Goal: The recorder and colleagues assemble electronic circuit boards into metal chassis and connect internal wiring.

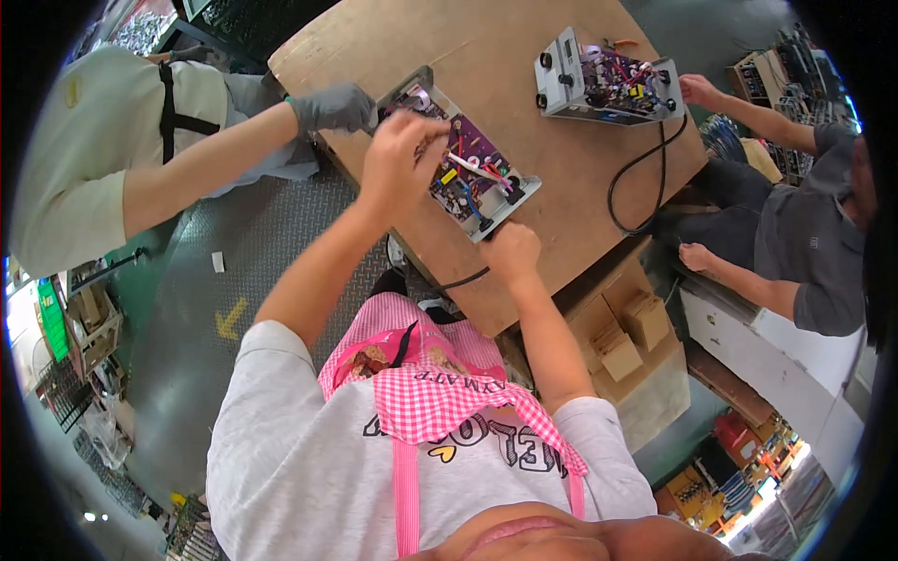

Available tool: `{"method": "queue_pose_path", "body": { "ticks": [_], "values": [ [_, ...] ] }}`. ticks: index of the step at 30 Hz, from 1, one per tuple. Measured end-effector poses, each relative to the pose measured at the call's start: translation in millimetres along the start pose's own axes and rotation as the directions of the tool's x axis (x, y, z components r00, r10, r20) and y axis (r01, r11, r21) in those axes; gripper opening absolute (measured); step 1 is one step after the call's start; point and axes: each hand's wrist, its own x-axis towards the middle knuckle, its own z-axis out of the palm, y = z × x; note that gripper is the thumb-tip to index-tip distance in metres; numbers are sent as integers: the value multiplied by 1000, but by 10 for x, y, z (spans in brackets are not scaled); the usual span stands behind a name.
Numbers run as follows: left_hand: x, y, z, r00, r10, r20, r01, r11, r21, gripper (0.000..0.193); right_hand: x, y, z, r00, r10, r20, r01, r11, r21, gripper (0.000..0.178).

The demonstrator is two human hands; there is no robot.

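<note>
An uncovered electronic device point(468, 154) with a purple circuit board, coloured wires and a grey metal frame lies on the brown table point(557, 196). Over the left side of its board is my left hand point(398, 159), fingers bent together and slightly blurred; whatever they pinch is too small to make out. My right hand point(513, 251) is closed against the outside of the near end panel point(510, 208). What it grips is hidden, and a black cable point(465, 279) emerges beside it. A co-worker's grey-gloved hand point(337, 109) is at the device's far left end.
A second open device point(613, 82) stands at the table's far right, with a looped black cable point(613, 187). Another person's hand point(700, 92) is beside it. Orange-handled pliers point(622, 42) lie behind it. Below the table's right edge is an open cardboard box point(622, 323) holding smaller boxes.
</note>
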Motion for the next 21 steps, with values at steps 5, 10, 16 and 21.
{"method": "queue_pose_path", "body": {
  "ticks": [5, 10, 16, 21],
  "values": [
    [923, -483, 80, 974, 216, 70, -224, 856, 466, 37, 179, 368, 416, 855, -58, 515, -274, 793, 544, 40],
    [1234, -1019, 403, 787, -440, 433, 82, 770, 632, 50, 271, 449, 343, 671, -120, 732, -492, 666, 561, 35],
    [1270, -1110, 433, 773, -451, 447, 147, 812, 565, 48, 28, -193, -114, 990, 105, 95, -93, 988, -123, 38],
    [1210, -974, 370, 843, -398, 363, 182, 845, 504, 47, 242, 451, 524, 901, -146, 409, -38, 912, 409, 34]
  ]
}}
